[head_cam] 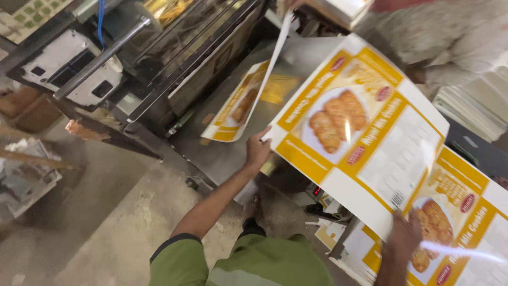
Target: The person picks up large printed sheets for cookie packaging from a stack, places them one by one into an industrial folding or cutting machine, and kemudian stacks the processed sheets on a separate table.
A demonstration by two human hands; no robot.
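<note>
Printed carton sheet (365,132), large, glossy, yellow and white with pictures of biscuits, is held in the air between the person's two bare hands, slanting from the upper middle of the view down toward the lower right. Left hand (257,148) pinches the sheet's near-left corner, fingers curled over the edge. Right hand (403,235) grasps the lower edge farther along, fingers spread on the printed face. Both grips are closed on the sheet, not loose.

To handle it well, it looks wise to keep the two hands well apart and the sheet taut, so the thin board neither sags nor creases, and to keep both corners level as it moves.

Beyond the left hand, a second printed sheet (241,103) lies partly curled on a grey metal feed table (222,148), its far edge lifted. Behind the table stands a dark machine (159,47) with rails and a metal bar. Under the right hand sits a stack of similar sheets (365,249). At the upper right, another person's light sleeve (439,37) shows beside piles of white board (471,106). Below is a dusty concrete floor (106,222).
</note>
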